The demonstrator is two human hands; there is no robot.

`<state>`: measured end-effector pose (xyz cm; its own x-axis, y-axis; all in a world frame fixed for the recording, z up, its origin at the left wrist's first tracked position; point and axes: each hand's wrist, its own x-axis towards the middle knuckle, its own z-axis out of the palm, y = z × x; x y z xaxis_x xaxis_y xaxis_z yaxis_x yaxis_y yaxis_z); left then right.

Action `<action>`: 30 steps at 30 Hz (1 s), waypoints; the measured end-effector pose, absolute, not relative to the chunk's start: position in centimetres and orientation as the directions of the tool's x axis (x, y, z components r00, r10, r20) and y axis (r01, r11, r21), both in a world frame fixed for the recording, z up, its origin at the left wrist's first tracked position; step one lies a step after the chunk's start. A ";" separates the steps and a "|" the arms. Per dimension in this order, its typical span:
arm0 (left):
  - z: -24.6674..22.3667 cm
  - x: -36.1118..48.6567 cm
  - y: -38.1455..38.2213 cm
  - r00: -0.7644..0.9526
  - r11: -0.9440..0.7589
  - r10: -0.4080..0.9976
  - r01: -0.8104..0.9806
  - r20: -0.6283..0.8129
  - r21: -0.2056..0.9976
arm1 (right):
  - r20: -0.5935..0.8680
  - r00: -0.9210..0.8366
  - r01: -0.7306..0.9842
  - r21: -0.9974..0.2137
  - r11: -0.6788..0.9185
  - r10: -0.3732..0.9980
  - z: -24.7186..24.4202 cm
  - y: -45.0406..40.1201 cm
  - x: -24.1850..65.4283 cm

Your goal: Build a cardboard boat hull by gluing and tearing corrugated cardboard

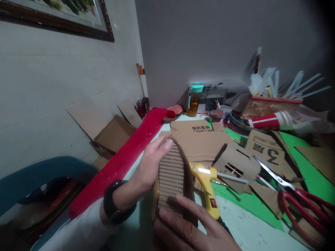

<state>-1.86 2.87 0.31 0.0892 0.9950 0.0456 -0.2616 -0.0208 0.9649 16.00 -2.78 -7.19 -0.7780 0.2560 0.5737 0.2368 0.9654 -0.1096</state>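
Observation:
A brown cardboard piece shaped like a shoe sole stands in front of me, its ribbed inner face toward me and a curved cardboard wall along its right side. My left hand is closed around its upper left edge, thumb pressed on the ribbed face near the rounded tip. At its near end, my right hand holds the piece, with two fingers apart over the lower part; the thumb is not clearly visible. Just right of the cardboard lies a yellow hot glue gun with a red switch.
Red-handled scissors lie at right among cardboard scraps and green sheets. Farther back stand a teal-lidded bottle and a box of sticks. A red roll runs along the table's left side, beside a blue chair.

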 end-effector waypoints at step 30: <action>0.5 0.7 0.2 0.041 -0.029 0.999 -0.130 0.034 0.991 | 0.359 -0.208 0.506 -0.757 0.414 0.910 -1.5 -1.2 15.4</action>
